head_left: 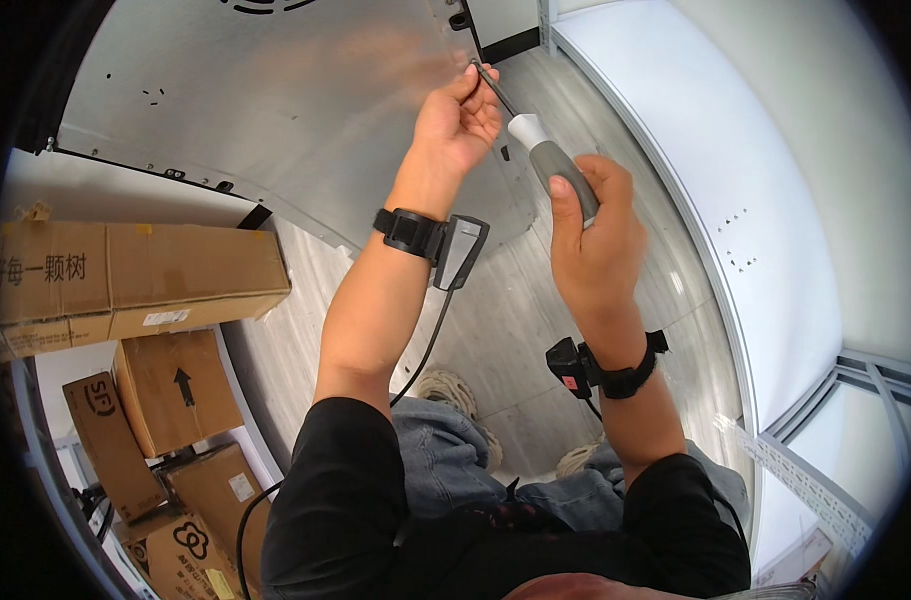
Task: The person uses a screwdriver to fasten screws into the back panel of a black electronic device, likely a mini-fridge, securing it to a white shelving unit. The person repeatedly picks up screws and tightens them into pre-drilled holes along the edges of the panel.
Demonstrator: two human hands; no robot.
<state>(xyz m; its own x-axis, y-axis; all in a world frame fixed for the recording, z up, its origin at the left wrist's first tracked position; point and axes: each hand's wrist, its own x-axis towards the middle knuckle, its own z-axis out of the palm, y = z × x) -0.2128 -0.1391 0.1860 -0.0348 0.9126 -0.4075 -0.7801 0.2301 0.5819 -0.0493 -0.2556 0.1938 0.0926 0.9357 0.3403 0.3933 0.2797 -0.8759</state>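
A screwdriver with a thick grey handle and a pale collar is wrapped in the fingers of my right hand. Its thin metal shaft points up and left to the edge of a large metal panel. At that edge my left hand is closed, thumb and fingertips pinched around the shaft's tip. Whether a screw sits under the tip is hidden by the fingers. Several small screws lie loose on a white shelf to the right.
Along the left stand cardboard boxes: a long one above smaller stacked ones. Grey wood-look floor lies below my hands. A metal perforated upright stands at lower right. A cable hangs from the device on my left wrist.
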